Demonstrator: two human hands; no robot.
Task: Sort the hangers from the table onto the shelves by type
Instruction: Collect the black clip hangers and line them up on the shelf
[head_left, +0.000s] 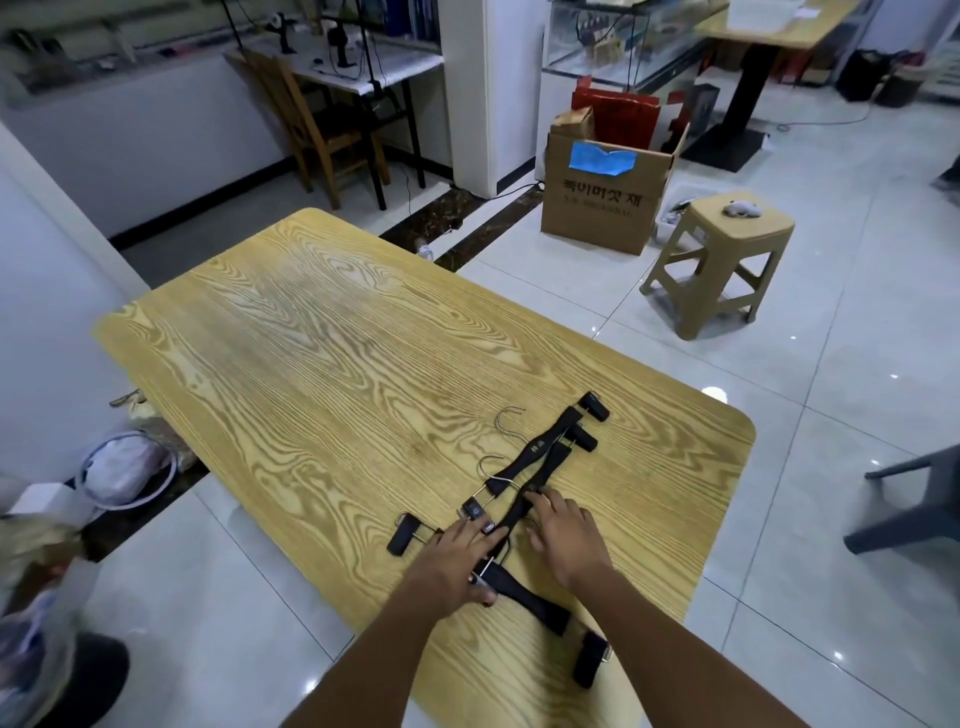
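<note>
Three black clip hangers with metal hooks lie crossed near the right front corner of the wooden table (332, 343). The far hanger (540, 450) runs up to a clip at the table's right side. A second hanger (524, 506) lies under my hands. The near hanger (530, 600) stretches toward me, with a clip at its end. My left hand (457, 558) rests on the hangers, fingers spread, thumb against the near hanger's bar. My right hand (561, 535) lies flat with its fingertips on the second hanger's bar. No shelves are in view.
A cardboard box (602, 197) and a tan plastic stool (727, 260) stand on the tiled floor beyond the table. A grey chair (914, 499) is at the right edge. Bags (124, 467) sit on the floor to the left. A wooden chair and desk stand at the back.
</note>
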